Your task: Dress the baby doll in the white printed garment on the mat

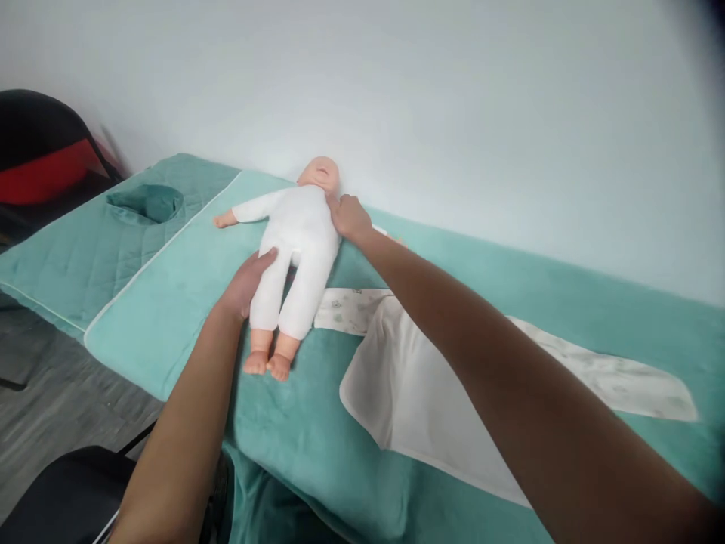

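A baby doll (303, 219) with a white cloth body lies face up on the green-covered bed, its head toward the wall and its bare feet toward me. My left hand (251, 283) grips it at the hip and thigh on the left side, thumb on top. Near the doll's neck and shoulder, my right hand (348, 215) is closed on its other side; some fingers are hidden. Beside the doll is a white swaddle cloth (419, 400) with printed side flaps, spread out and partly covered by my right forearm.
The green bed cover (186, 279) runs along the wall. At its left end lies a quilted section with a face-hole opening (146, 204). A black chair with a red part (50, 170) stands at far left, and a dark seat (73, 491) is at lower left.
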`<move>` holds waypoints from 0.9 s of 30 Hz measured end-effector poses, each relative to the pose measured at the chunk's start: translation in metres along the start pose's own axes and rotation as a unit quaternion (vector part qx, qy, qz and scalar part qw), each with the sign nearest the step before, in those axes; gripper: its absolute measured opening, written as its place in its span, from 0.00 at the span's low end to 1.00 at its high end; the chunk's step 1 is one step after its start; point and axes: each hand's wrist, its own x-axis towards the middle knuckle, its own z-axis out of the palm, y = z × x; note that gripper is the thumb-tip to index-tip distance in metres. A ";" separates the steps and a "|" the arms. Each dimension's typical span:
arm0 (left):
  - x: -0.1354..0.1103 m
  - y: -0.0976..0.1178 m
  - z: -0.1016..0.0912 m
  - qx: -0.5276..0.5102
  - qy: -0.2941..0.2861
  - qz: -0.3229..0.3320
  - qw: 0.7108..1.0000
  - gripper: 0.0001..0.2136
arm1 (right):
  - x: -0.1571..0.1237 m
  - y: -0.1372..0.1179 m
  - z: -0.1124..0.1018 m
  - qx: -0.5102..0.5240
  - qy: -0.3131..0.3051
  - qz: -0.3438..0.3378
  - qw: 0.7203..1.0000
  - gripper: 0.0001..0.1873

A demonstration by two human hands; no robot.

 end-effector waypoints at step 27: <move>-0.136 -0.065 0.196 -0.152 -0.240 0.020 0.959 0.32 | -0.209 0.060 -0.248 0.189 -0.075 0.149 0.968 0.37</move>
